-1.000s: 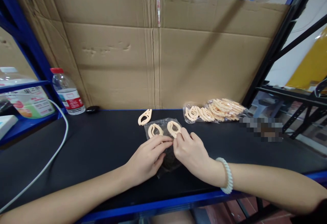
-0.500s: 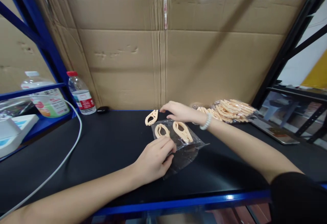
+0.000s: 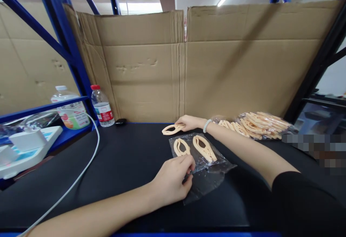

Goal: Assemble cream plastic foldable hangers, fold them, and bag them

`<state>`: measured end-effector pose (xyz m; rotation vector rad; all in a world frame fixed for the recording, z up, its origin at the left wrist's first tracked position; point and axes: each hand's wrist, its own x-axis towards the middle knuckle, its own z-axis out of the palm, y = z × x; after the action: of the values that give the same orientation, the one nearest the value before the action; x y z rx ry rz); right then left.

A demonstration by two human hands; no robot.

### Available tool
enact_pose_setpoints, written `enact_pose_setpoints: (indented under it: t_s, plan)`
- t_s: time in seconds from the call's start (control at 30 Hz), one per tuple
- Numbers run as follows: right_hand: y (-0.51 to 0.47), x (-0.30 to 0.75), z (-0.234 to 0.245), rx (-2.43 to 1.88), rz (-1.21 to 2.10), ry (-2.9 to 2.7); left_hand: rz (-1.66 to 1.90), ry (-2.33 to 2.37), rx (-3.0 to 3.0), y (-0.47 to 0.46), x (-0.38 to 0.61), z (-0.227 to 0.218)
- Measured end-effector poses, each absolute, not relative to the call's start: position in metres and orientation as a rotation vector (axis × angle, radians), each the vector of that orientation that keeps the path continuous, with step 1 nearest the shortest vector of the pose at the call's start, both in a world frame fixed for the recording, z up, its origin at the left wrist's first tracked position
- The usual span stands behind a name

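My right hand [image 3: 188,123] is closed on the right end of a loose beige plastic folding hanger [image 3: 169,130], which lies folded into a long loop on the black tabletop. Nearer to me is a clear plastic bag [image 3: 208,184], laid flat. Two more folded hangers, a left one [image 3: 181,146] and a right one [image 3: 204,149], are in or on the bag; I cannot tell which. My left hand [image 3: 174,177] pinches the bag's near part with bent fingers, just below the left hanger. Its fingertips are partly hidden.
At the back right lies a pile of bagged beige hangers [image 3: 261,125]. A red-capped water bottle [image 3: 104,110], a black object [image 3: 120,122] and a white power strip [image 3: 40,154] are at the left, with a white cable [image 3: 90,157] across the table. Cardboard [image 3: 146,71] walls the back.
My right hand has come down onto the loose hanger and taken hold of its right end; the hanger now lies flatter. My left hand stays on the bag. The camera view has shifted.
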<state>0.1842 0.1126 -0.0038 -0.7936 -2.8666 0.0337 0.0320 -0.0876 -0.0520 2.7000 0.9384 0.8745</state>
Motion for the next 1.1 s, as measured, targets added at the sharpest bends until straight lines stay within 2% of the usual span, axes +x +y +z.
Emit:
enact_pose_setpoints:
  t_s: [0.27, 0.37, 0.5, 0.63, 0.93, 1.1]
  plan:
    - [0.035, 0.257, 0.025, -0.893, -0.115, -2.301, 0.793, 1.013, 2.676, -0.088, 0.029, -0.045]
    - [-0.023, 0.283, 0.035, -0.740, -0.263, -2.062, 0.760, 1.027, 2.701, -0.088, 0.028, -0.043]
    - [-0.109, 0.302, 0.033, -0.736, -0.399, -2.049, 0.762, 1.052, 2.725, -0.088, 0.029, -0.040]
    - [-0.165, 0.303, 0.016, -0.658, -0.373, -2.223, 0.863, 1.074, 2.690, -0.089, 0.029, -0.041]
    - [-0.131, 0.258, -0.016, -0.416, -0.823, -2.365, 1.015, 1.101, 2.639, -0.089, 0.031, -0.041]
    - [-0.105, 0.237, -0.032, -0.420, -1.027, -2.348, 1.025, 1.131, 2.640, -0.091, 0.030, -0.038]
